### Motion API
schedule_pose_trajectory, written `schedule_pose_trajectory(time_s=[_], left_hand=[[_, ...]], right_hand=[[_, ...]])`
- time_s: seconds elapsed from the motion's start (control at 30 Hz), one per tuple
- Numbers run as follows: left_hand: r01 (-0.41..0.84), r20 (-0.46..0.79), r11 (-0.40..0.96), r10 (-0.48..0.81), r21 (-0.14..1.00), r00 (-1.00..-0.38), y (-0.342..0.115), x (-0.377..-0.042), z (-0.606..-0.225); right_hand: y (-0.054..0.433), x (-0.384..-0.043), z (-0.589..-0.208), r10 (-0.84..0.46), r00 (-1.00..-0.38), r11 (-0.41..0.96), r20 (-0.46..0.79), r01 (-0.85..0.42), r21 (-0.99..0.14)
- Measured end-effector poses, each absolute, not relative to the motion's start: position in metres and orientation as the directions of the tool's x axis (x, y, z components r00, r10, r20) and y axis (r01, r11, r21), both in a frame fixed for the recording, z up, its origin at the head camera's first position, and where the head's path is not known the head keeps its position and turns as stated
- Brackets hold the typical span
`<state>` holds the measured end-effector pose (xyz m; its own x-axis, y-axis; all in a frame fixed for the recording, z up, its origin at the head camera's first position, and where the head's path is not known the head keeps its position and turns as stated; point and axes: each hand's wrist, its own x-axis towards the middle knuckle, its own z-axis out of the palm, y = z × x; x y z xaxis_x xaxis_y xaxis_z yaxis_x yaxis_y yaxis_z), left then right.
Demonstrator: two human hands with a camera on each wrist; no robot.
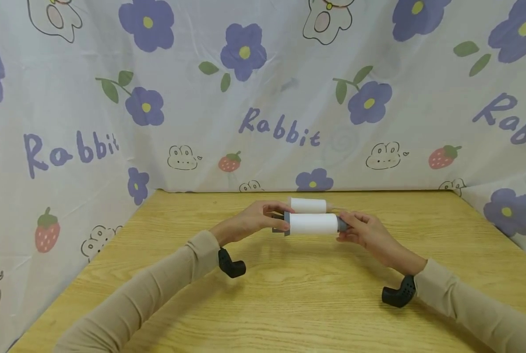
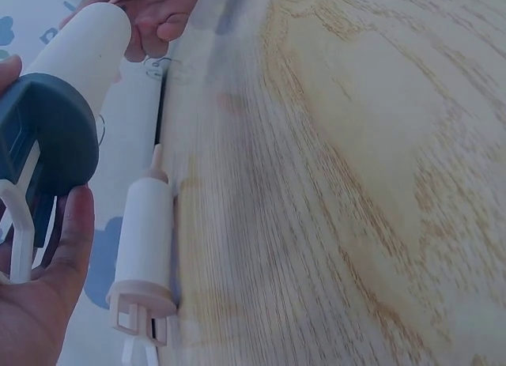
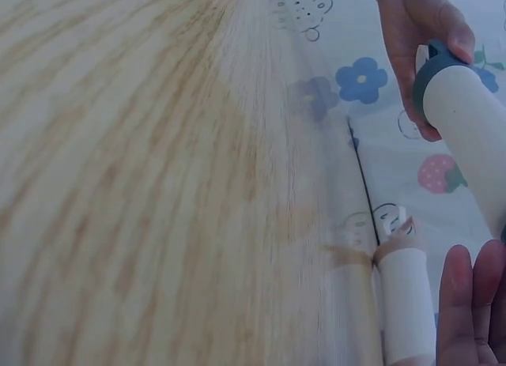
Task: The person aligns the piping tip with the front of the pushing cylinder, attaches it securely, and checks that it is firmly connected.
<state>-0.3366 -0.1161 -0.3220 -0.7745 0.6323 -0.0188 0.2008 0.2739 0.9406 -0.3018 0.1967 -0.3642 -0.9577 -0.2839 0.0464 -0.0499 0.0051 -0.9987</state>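
Note:
Both hands hold a white syringe-like tube [image 1: 313,223] with blue-grey ends, level above the table. My left hand [image 1: 251,221] grips its flanged blue-grey end [image 2: 67,133], where a white loop-shaped handle [image 2: 20,232] shows in the left wrist view. At the other end, my right hand [image 1: 373,238] pinches the narrower grey tip [image 1: 342,223] between thumb and fingers. In the right wrist view that tip is mostly out of frame. Behind the held tube lies a similar white tube [image 1: 308,205] with pale pink ends, its nozzle [image 2: 157,159] pointing right in the head view.
The wood-grain table [image 1: 289,304] spreads out under both arms. A white cloth [image 1: 192,113] printed with flowers, rabbits and strawberries hangs along its back and sides. Black wrist mounts [image 1: 232,264] sit below each cuff.

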Motion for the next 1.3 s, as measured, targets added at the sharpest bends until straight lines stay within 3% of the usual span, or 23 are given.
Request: schedule_pose_trajectory(time_s=[0.43, 0.67, 0.77, 1.07, 1.3], left_hand=[[0.197, -0.014, 0.26, 0.637, 0.945, -0.77, -0.116, -0.337, -0.324], [0.205, -0.013, 0.273, 0.63, 0.94, -0.776, -0.117, -0.337, -0.32], [0.198, -0.016, 0.271, 0.625, 0.942, -0.78, -0.117, -0.337, -0.32], [0.181, -0.017, 0.252, 0.625, 0.951, -0.781, -0.115, -0.336, -0.321], [0.188, -0.013, 0.256, 0.624, 0.948, -0.781, -0.114, -0.337, -0.32]], right_hand=[[0.2, -0.302, -0.365, -0.323, -0.945, -0.01, 0.058, -0.058, -0.998], [0.215, -0.3, -0.369, -0.371, -0.87, 0.048, 0.324, -0.366, -0.929], [0.218, -0.3, -0.369, -0.402, -0.842, 0.071, 0.36, -0.421, -0.904], [0.216, -0.302, -0.366, -0.397, -0.876, 0.171, 0.275, -0.365, -0.915], [0.213, -0.304, -0.364, -0.374, -0.905, 0.14, 0.203, -0.272, -0.952]])
